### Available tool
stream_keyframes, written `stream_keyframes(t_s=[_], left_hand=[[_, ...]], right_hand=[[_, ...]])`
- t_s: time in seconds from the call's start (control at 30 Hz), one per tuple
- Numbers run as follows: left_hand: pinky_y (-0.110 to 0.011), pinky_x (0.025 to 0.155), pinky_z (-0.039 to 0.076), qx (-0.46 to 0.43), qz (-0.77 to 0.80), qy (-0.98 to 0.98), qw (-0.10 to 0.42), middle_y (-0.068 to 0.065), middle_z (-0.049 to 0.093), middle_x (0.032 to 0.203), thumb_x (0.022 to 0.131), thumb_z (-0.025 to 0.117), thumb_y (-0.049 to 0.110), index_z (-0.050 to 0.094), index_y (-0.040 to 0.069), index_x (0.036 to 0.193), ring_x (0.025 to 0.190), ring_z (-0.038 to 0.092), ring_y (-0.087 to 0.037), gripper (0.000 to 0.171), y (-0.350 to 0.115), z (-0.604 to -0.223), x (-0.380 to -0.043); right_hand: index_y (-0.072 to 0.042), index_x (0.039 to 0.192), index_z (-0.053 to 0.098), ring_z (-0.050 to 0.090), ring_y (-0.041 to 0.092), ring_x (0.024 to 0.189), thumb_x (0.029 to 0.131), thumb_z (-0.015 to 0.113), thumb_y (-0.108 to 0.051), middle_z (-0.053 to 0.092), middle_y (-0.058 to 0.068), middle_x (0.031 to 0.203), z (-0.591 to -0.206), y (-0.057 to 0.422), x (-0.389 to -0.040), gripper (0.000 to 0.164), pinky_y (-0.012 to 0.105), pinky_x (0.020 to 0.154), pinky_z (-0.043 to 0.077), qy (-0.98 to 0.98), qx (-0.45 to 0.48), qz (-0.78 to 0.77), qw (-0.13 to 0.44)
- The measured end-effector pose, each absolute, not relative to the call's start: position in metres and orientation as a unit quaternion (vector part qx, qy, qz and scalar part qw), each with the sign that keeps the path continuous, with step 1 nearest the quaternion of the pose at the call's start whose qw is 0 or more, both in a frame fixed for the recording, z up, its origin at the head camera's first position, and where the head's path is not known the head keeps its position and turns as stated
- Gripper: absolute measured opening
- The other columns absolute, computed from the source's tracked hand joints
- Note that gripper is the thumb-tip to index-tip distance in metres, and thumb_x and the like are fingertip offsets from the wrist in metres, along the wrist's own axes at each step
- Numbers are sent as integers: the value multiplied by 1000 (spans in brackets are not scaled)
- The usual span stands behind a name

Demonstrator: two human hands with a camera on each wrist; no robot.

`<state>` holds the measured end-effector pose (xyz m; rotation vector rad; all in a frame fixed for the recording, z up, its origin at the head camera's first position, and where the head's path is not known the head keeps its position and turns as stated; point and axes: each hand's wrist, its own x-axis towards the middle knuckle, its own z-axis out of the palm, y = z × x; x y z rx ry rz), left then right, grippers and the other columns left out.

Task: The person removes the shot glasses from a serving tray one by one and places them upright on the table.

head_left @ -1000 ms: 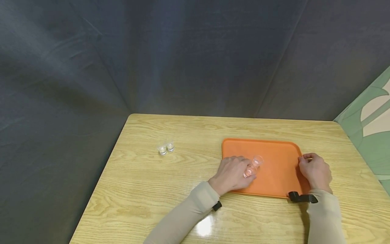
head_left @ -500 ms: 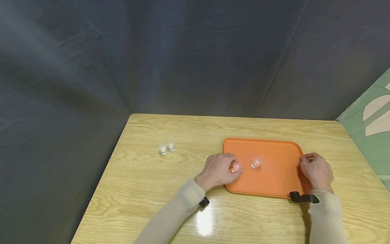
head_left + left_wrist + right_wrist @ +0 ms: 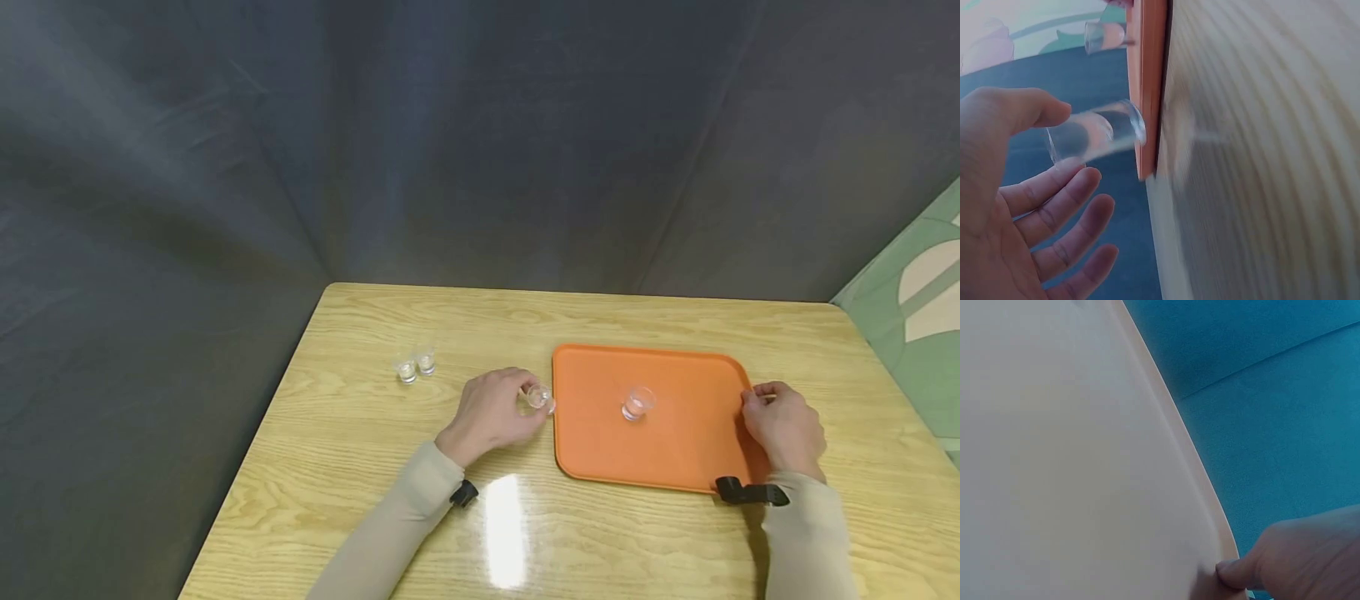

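Note:
Between thumb and fingers, my left hand pinches a small clear shot glass just off the left edge of an orange tray. In the left wrist view that glass is held above the wooden table, with a gap beneath it. A second shot glass stands upright near the middle of the tray. At the tray's right rim, my right hand grips the edge; the right wrist view shows its thumb on top of the rim, while its other fingers are mostly hidden.
Two more shot glasses, one at the left and its neighbour, stand close together on the table's left part. A dark curtain hangs behind the table, and a green patterned cloth borders its right side.
My left hand has carried its shot glass leftward from beside the other glass on the tray to past the tray's left edge. My right hand stays on the rim.

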<state>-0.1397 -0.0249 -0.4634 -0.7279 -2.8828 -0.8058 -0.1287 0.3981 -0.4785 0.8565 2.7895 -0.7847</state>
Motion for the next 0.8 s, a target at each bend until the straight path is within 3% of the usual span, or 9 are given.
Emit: stream_keyframes(t_s=[0.47, 0.8], left_hand=[[-25, 57, 46, -158, -259, -952, 44, 4, 78, 108, 91, 76, 44, 79, 19, 115, 71, 59, -6, 35, -94, -467, -141], [-37, 68, 57, -121, -238, -958, 109, 2, 79, 101, 90, 80, 41, 80, 15, 114, 87, 73, -18, 36, -145, -459, -145]], right_hand=[[4, 132, 57, 59, 44, 94, 108, 50, -33, 65, 32, 118, -478, 400, -126, 45, 43, 66, 39, 925, 275, -258, 53], [4, 132, 57, 58, 43, 92, 108, 50, -34, 65, 30, 115, -478, 399, -126, 45, 42, 66, 38, 924, 272, -263, 54]])
